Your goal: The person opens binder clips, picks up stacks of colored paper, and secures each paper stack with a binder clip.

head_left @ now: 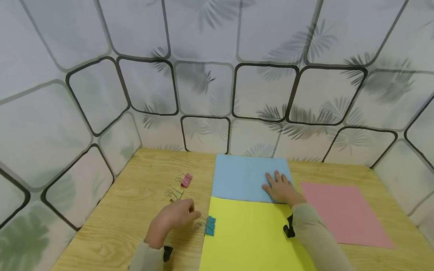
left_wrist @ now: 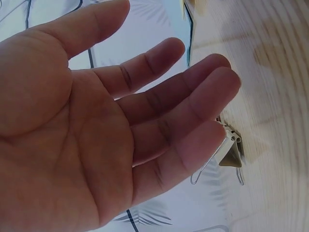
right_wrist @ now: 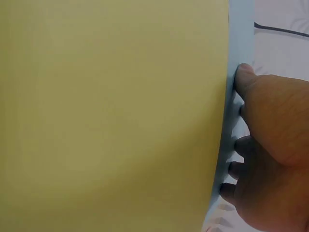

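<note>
My left hand (head_left: 174,217) hovers just left of a teal binder clip (head_left: 210,225), its fingers loosely bent with nothing between them. That clip sits on the left edge of a yellow sheet (head_left: 249,244). Beyond the yellow sheet lies a blue sheet (head_left: 237,176), their edges meeting or overlapping. Spread fingers of my right hand (head_left: 282,189) rest on the blue sheet near its right side. Past the left fingertips, the left wrist view shows a gold-coloured binder clip (left_wrist: 231,152). In the right wrist view the fingertips touch the blue sheet (right_wrist: 241,29) beside the yellow one.
A pink binder clip (head_left: 186,180) lies on the wooden table (head_left: 127,228) at the left, behind the gold-coloured clip. To the right is a pink sheet (head_left: 347,216). Patterned cloth walls (head_left: 208,87) enclose the table's back and sides.
</note>
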{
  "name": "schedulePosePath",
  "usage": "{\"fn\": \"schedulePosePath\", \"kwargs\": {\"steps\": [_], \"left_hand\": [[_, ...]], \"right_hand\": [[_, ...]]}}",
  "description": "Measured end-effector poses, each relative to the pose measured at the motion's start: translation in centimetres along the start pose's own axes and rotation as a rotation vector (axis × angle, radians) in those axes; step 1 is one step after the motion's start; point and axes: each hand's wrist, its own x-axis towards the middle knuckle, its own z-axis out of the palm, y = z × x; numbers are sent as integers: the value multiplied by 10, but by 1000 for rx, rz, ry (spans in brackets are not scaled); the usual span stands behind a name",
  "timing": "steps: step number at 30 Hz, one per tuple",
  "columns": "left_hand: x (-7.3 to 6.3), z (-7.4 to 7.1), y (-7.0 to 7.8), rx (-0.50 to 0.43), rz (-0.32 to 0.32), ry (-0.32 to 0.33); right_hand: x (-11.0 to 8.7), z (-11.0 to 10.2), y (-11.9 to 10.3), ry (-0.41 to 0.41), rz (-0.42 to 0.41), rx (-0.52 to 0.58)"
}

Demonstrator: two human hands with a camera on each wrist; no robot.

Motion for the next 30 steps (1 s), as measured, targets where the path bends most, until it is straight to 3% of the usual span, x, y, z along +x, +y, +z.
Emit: {"fn": "schedulePosePath", "kwargs": {"steps": [10,17,30], "left_hand": [[-2,-1,2,-4,-39,22],[0,-2,0,-13,-56,29],[0,-12,-17,-3,-136,151]], "right_hand": [[7,5,9,5,-18,-23],[2,4,7,11,-22,-4],[-5,-6,-5,-47,28,25]]}}
